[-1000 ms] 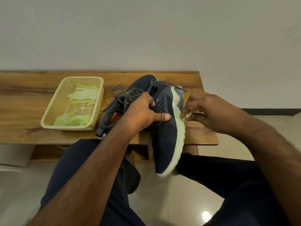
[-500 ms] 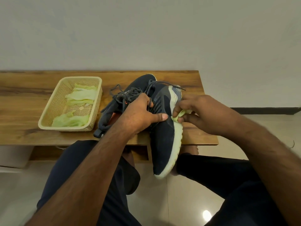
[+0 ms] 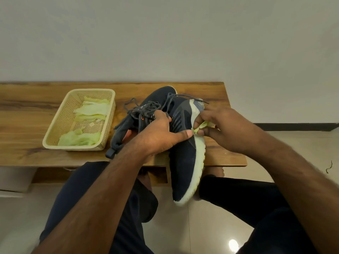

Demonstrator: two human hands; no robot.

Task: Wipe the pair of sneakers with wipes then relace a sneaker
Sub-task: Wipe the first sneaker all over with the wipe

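While the left hand (image 3: 161, 136) grips the dark navy knit sneaker with the pale white-green sole (image 3: 185, 162) around its laced middle, fingers curled into the tongue and thumb stretched along the side panel, the right hand (image 3: 223, 129) pinches a small crumpled pale-green wipe (image 3: 200, 126) between thumb and fingertips and presses it against the sole's rim, just beside the left thumb's tip. The held sneaker lies tilted on its side, its heel over the wooden bench top (image 3: 27, 125) near the right end and its toe hanging well past the front edge, above the person's dark-trousered lap. The second dark navy sneaker (image 3: 146, 107) lies on the bench just behind and left of the first, touching it, its grey laces (image 3: 135, 109) loose and its heel tab reaching the front edge. A cream perforated plastic basket (image 3: 60, 123) sits left of it, near the front edge, apart from the shoes, holding several more pale-green wipes (image 3: 91, 110). Bare wood runs from the basket to the bench's left end and along the back edge against the plain wall; a narrow strip stays free at the right front corner, beyond the right hand. Glossy tiled floor (image 3: 211, 226) shows below.
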